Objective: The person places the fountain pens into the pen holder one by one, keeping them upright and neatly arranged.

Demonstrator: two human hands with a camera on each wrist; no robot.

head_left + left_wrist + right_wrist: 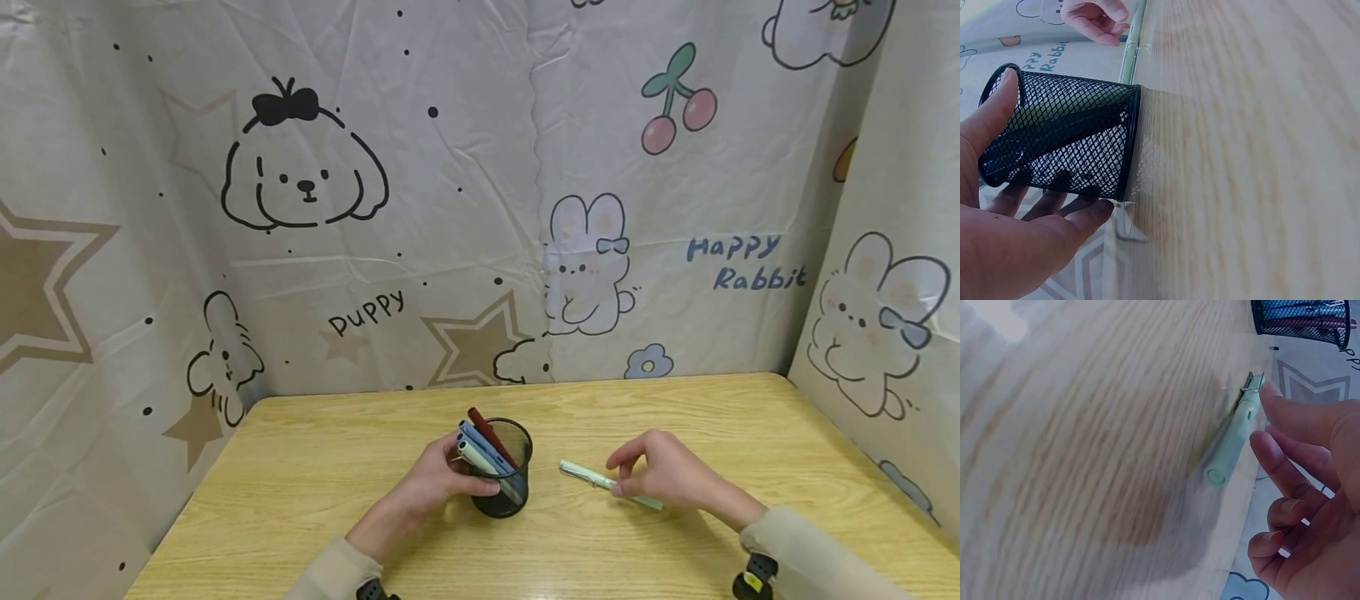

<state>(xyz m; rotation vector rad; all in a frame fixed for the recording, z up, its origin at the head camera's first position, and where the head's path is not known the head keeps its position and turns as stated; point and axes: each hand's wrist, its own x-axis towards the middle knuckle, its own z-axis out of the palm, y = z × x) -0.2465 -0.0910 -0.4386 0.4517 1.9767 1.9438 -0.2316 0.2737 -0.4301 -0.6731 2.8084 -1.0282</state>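
My left hand [435, 483] grips a black mesh pen holder [507, 500], thumb on the near side and fingers round the other, as the left wrist view shows. Several pens lean in it: a dark red pen [489, 433], a blue pen [480, 444] and a pale green one [474, 457] among them. Right of the holder, a mint green pen [585, 474] with a clip lies on the table. Over this pen is my right hand [663, 473], thumb and index finger apart. In the right wrist view the thumb tip [1270, 392] is at the pen's clip end; whether it touches is unclear.
A light wood-grain table [315, 450] bears everything. Behind it and at both sides hangs a pale cloth [465, 208] printed with cartoon animals, stars and words. The cloth meets the table's back edge.
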